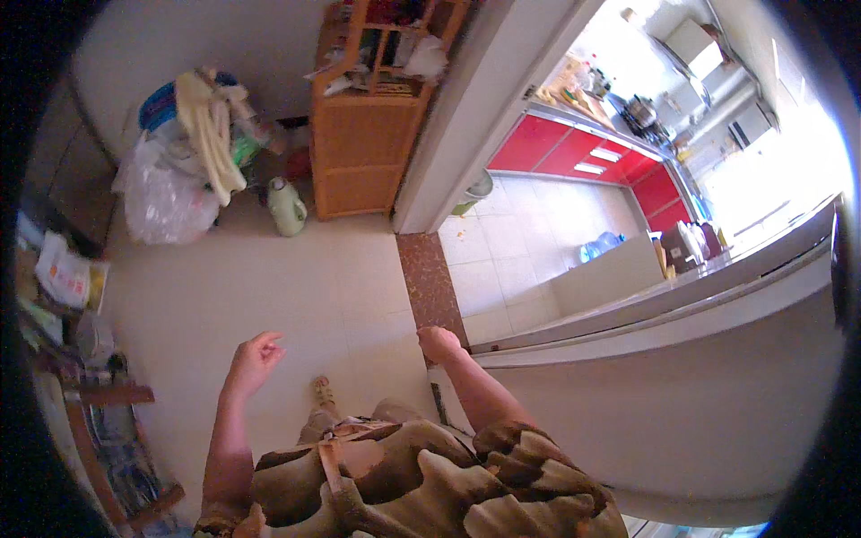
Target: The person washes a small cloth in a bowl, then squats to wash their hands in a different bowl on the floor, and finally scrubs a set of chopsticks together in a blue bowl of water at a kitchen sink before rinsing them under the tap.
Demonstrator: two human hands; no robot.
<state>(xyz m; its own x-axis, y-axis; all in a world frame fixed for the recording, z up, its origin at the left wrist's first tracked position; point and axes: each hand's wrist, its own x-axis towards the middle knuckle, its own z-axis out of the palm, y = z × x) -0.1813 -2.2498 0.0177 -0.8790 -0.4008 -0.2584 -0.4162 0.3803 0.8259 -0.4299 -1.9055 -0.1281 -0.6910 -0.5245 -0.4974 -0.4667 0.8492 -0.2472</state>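
Observation:
My left hand (pixel 254 363) hangs in the air over the pale tiled floor (pixel 323 289), its fingers loosely curled and apart, with nothing in them. Further right, my right hand (pixel 440 344) is above the edge of a brown speckled threshold strip (pixel 430 289). Its back faces me and its fingers look bent, but the palm is hidden. Neither hand appears to touch anything. Below them is one sandalled foot (pixel 323 390) on the floor. A doorway into a kitchen with red cabinets (pixel 551 148) opens ahead on the right.
A light-green thermos jug (pixel 286 207) stands by a wooden cabinet (pixel 363 148). Plastic bags (pixel 168 195) and cloths (pixel 208 134) are piled left of it. The white door frame (pixel 464 101) borders the doorway. A blue water bottle (pixel 601 246) lies on the kitchen floor. Wooden furniture (pixel 101 444) is lower left.

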